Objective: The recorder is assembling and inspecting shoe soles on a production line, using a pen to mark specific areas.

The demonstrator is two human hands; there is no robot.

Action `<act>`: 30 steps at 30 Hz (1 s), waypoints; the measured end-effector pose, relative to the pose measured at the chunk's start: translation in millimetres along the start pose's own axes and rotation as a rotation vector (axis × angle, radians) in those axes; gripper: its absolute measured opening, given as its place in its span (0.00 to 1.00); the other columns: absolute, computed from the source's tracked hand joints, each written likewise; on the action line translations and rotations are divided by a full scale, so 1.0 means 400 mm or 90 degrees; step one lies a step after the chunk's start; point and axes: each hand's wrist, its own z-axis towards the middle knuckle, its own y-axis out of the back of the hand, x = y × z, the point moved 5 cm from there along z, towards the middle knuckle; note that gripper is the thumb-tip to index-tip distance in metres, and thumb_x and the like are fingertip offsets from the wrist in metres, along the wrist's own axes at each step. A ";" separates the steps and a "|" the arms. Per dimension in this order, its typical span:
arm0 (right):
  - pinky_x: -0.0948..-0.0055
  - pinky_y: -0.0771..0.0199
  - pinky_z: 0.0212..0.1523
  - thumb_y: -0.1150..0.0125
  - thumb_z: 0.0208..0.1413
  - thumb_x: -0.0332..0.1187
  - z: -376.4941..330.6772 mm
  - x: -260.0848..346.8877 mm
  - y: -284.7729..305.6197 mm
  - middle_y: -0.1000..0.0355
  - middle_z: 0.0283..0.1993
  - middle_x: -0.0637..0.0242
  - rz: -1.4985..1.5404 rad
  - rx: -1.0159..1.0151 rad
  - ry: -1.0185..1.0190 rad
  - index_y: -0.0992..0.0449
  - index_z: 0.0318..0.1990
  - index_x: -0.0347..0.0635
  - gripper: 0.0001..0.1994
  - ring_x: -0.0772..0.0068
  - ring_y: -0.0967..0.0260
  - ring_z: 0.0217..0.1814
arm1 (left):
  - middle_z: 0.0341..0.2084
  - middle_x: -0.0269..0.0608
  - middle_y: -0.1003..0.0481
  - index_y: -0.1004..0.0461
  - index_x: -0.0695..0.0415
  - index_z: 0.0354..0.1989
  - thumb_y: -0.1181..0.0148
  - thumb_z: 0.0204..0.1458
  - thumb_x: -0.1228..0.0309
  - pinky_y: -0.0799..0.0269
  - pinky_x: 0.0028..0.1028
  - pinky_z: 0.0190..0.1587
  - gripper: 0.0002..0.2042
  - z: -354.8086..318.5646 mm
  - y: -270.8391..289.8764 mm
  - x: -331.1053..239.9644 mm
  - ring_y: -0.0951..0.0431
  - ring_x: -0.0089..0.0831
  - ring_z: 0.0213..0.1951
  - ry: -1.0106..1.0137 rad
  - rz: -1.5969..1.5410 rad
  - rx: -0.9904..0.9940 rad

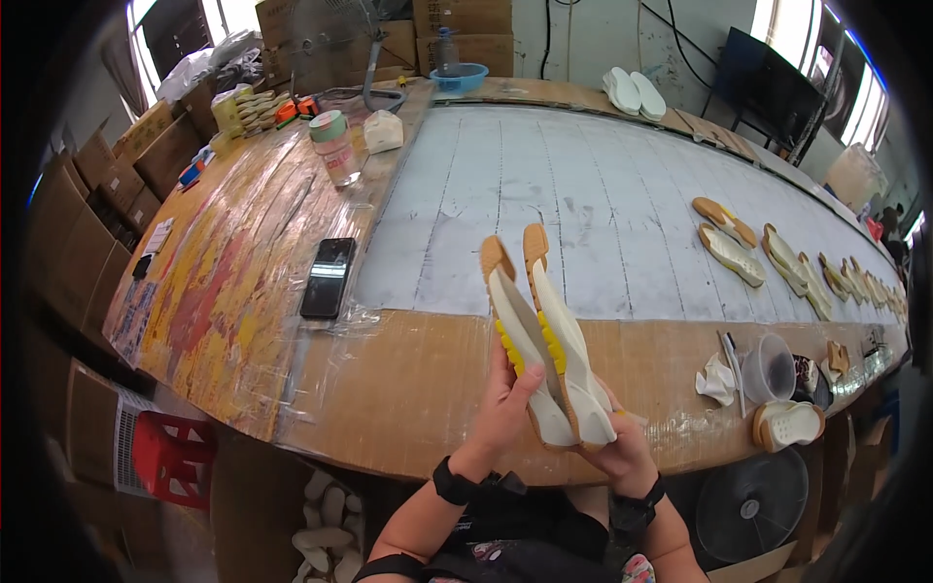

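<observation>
Side by side over the near edge of the table, I hold a pair of cream shoe soles with tan toe and heel parts and yellow side ribs. My left hand [503, 400] grips the left shoe sole [528, 335], its thumb lying across the side wall. Around the lower end of the right shoe sole [575, 364], the fingers of my right hand [622, 442] are closed, partly hidden behind it. Both soles are tilted, with their tan ends pointing away from me, and they touch or nearly touch at the near end.
More soles [734, 255] lie in a row on the white work surface [466, 209] to the right. A black phone [328, 279] and a lidded jar [335, 151] are at left. Near right are a clear plastic cup [768, 367], crumpled tissue [716, 381] and another sole [788, 426]. A floor fan [753, 505] stands below.
</observation>
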 end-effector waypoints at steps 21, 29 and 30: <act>0.65 0.39 0.54 0.48 0.50 0.30 -0.096 -0.136 -0.013 0.42 0.53 0.57 -0.018 -0.077 0.058 0.47 0.56 0.38 0.25 0.64 0.42 0.55 | 0.42 0.45 0.34 0.47 0.64 0.52 0.33 0.37 0.68 0.32 0.27 0.43 0.35 -0.162 -0.028 -0.083 0.30 0.31 0.42 -0.131 0.249 -0.065; 0.65 0.43 0.56 0.40 0.44 0.33 -0.104 0.008 -0.084 0.48 0.58 0.49 -0.465 -0.117 0.317 0.49 0.56 0.36 0.32 0.58 0.46 0.59 | 0.43 0.43 0.34 0.47 0.63 0.53 0.43 0.48 0.66 0.32 0.28 0.44 0.28 -0.122 -0.030 -0.059 0.30 0.30 0.43 -0.084 0.056 -0.151; 0.64 0.46 0.57 0.37 0.41 0.33 -0.118 0.025 -0.127 0.51 0.60 0.46 -0.752 -0.084 0.463 0.50 0.57 0.35 0.36 0.55 0.49 0.61 | 0.44 0.44 0.35 0.47 0.63 0.53 0.48 0.52 0.66 0.32 0.29 0.45 0.24 -0.116 -0.022 -0.039 0.30 0.30 0.44 0.037 -0.125 -0.169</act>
